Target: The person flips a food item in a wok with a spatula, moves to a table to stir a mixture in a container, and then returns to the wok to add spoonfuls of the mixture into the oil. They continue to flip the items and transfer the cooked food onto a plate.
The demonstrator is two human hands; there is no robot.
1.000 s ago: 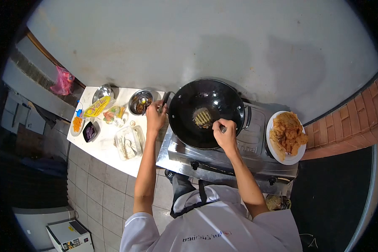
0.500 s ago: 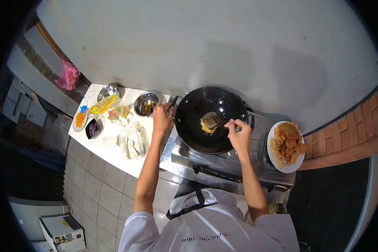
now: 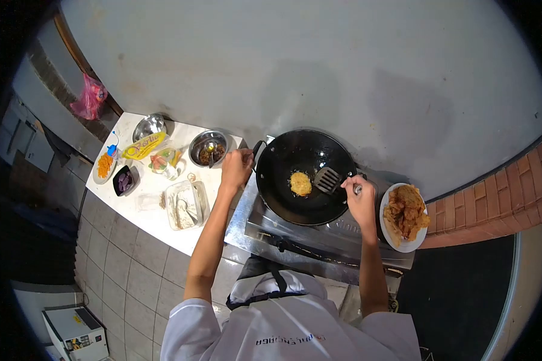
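My left hand [image 3: 236, 167] gripped the wok [image 3: 305, 176] handle at its left rim. My right hand [image 3: 361, 198] held a slotted spatula [image 3: 328, 179], blade over the wok's right side. A small round fritter [image 3: 300, 183], golden-yellow and rough-surfaced, lay at the wok's centre, clear of the blade.

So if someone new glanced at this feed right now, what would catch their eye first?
Most likely the black wok on the steel stove at centre, with one yellow patty frying in it. The left hand grips the wok's handle while the right hand holds a slotted spatula just right of the patty. Next, the white plate piled with golden fried pieces at the stove's right end.
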